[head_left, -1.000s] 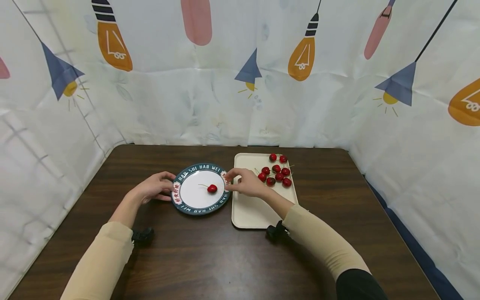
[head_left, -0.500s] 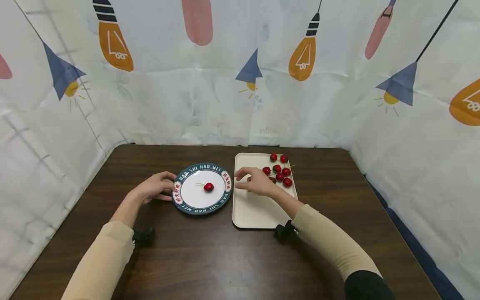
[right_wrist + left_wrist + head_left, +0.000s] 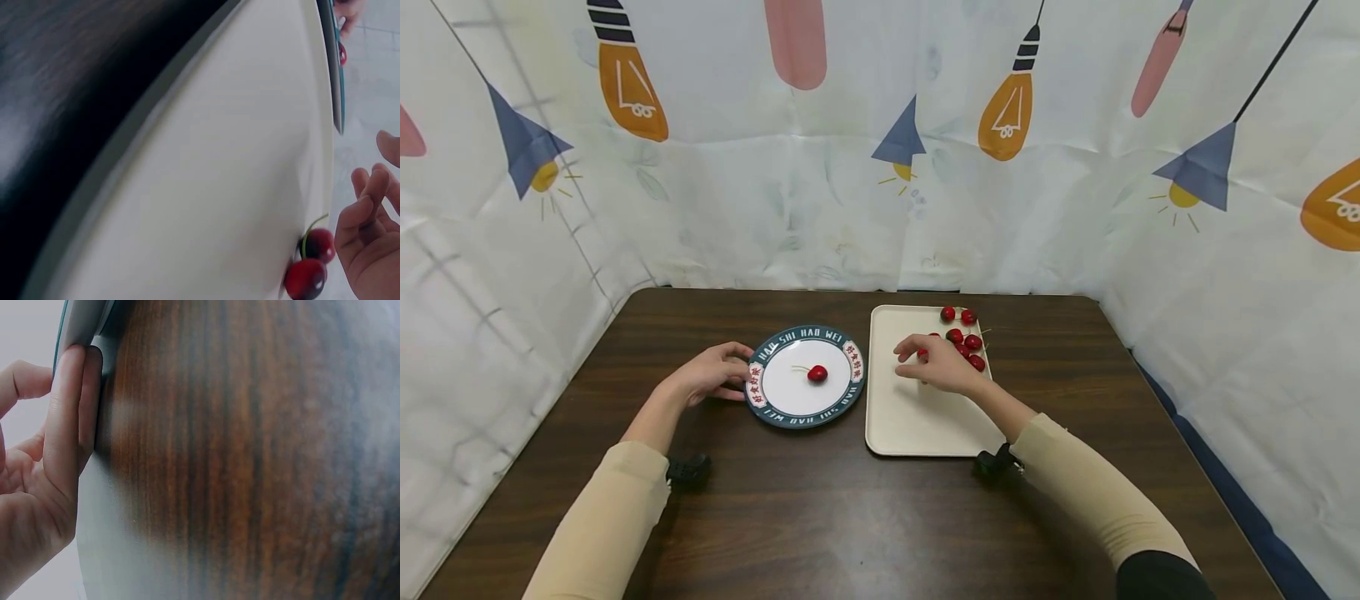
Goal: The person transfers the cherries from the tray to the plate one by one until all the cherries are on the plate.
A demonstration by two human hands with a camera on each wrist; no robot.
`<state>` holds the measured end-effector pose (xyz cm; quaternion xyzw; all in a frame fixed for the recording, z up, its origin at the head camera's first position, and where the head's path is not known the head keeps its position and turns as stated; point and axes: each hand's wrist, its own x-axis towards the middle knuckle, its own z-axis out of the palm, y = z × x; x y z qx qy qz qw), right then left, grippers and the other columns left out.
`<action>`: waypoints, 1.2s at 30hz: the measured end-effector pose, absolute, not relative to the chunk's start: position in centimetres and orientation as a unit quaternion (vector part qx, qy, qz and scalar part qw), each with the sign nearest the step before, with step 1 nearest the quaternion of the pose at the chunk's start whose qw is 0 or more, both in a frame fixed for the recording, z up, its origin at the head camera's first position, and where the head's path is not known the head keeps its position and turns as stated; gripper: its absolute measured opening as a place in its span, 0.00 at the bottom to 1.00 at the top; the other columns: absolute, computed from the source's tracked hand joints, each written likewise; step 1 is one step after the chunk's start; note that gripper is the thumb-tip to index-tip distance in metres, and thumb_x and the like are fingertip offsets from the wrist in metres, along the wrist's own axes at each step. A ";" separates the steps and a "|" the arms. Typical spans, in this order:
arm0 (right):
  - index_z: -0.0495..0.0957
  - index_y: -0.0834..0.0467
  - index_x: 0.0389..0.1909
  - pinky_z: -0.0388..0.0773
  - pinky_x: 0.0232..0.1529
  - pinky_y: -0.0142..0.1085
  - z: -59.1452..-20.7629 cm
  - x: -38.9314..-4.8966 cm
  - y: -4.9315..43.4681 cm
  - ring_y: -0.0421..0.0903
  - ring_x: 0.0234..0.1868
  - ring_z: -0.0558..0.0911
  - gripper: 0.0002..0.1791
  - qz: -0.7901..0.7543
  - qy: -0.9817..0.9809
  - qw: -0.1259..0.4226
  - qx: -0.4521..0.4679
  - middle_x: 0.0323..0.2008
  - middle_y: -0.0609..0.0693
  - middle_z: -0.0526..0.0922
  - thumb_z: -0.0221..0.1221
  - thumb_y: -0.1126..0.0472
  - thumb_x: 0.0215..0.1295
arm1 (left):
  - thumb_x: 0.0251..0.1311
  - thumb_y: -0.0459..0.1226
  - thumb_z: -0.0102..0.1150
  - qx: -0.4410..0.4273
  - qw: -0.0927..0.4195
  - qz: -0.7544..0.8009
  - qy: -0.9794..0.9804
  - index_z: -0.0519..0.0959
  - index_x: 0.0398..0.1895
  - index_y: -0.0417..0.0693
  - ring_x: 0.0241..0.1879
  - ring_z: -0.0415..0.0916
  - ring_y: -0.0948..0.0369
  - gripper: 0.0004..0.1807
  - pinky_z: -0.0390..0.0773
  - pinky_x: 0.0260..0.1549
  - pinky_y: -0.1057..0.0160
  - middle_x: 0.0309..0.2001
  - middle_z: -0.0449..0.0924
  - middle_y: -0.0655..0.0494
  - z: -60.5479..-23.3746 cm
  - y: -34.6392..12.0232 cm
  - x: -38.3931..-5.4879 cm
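Head view: red, stemmed cherry (image 3: 817, 374) on dark-teal-rimmed plate (image 3: 796, 398).

Right grip (image 3: 936, 364) partly hides some cherries (image 3: 962, 350); plate (image 3: 84, 322) cut off in left wrist view.

Bright, even light fills the mostly sharp head view, with pale glare on the near bench (image 3: 857, 508) and a soft shadow beneath the right sleeve (image 3: 1097, 487). The left wrist view is hazy, whitish sheen blurring the grain. In the right wrist view, the tray (image 3: 212, 137) looks bowed, its near edge smeared.
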<state>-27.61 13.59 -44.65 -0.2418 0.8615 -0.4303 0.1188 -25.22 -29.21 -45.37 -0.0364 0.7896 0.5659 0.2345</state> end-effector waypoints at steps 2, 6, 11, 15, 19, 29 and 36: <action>0.81 0.62 0.56 0.86 0.32 0.38 -44.7 -27.6 14.0 0.50 0.36 0.81 0.21 -0.430 0.863 0.117 -0.239 0.44 0.49 0.84 0.69 0.56 0.67 | 0.70 0.30 0.57 -0.039 0.233 0.567 0.789 0.57 0.73 0.35 0.45 0.78 0.51 0.33 0.87 0.45 0.53 0.53 0.73 0.37 -45.4 -29.2 -25.2; 0.81 0.63 0.56 0.85 0.31 0.39 -44.7 -27.5 15.0 0.50 0.36 0.81 0.21 -0.438 0.860 0.112 -0.235 0.44 0.50 0.84 0.69 0.58 0.67 | 0.69 0.30 0.58 -0.040 0.232 0.568 0.789 0.57 0.73 0.35 0.45 0.79 0.51 0.33 0.87 0.45 0.53 0.53 0.73 0.36 -45.6 -29.2 -25.1; 0.81 0.65 0.54 0.84 0.29 0.39 -44.5 -27.4 16.3 0.53 0.36 0.81 0.18 -0.457 0.851 0.112 -0.233 0.42 0.51 0.83 0.69 0.59 0.68 | 0.70 0.30 0.58 -0.043 0.230 0.571 0.787 0.57 0.74 0.35 0.45 0.79 0.51 0.33 0.87 0.45 0.53 0.53 0.73 0.36 -45.7 -29.1 -25.1; 0.82 0.63 0.50 0.81 0.26 0.38 -44.3 -27.3 17.4 0.52 0.30 0.80 0.15 -0.461 0.851 0.102 -0.228 0.43 0.52 0.83 0.69 0.61 0.67 | 0.70 0.31 0.58 -0.044 0.229 0.574 0.785 0.57 0.74 0.35 0.45 0.79 0.51 0.33 0.87 0.46 0.52 0.54 0.72 0.36 -45.8 -29.1 -25.1; 0.82 0.61 0.51 0.81 0.26 0.39 -44.1 -27.2 18.3 0.50 0.25 0.77 0.15 -0.453 0.861 0.087 -0.216 0.44 0.51 0.84 0.70 0.61 0.66 | 0.70 0.31 0.58 -0.046 0.229 0.574 0.785 0.57 0.74 0.36 0.45 0.78 0.51 0.33 0.87 0.46 0.53 0.55 0.71 0.36 -45.8 -29.2 -24.9; 0.81 0.63 0.56 0.82 0.30 0.38 -43.7 -26.9 21.1 0.51 0.31 0.78 0.19 -0.456 0.870 0.081 -0.172 0.46 0.55 0.83 0.68 0.61 0.68 | 0.71 0.32 0.58 -0.039 0.226 0.580 0.782 0.57 0.74 0.36 0.46 0.79 0.51 0.33 0.87 0.46 0.53 0.54 0.73 0.36 -45.8 -29.4 -25.0; 0.81 0.63 0.55 0.83 0.29 0.40 -44.3 -26.9 22.9 0.51 0.28 0.78 0.18 -0.452 0.877 0.063 -0.152 0.47 0.57 0.83 0.68 0.61 0.68 | 0.71 0.31 0.57 -0.037 0.225 0.579 0.783 0.57 0.74 0.36 0.46 0.79 0.51 0.33 0.87 0.46 0.53 0.55 0.72 0.36 -45.7 -29.3 -24.9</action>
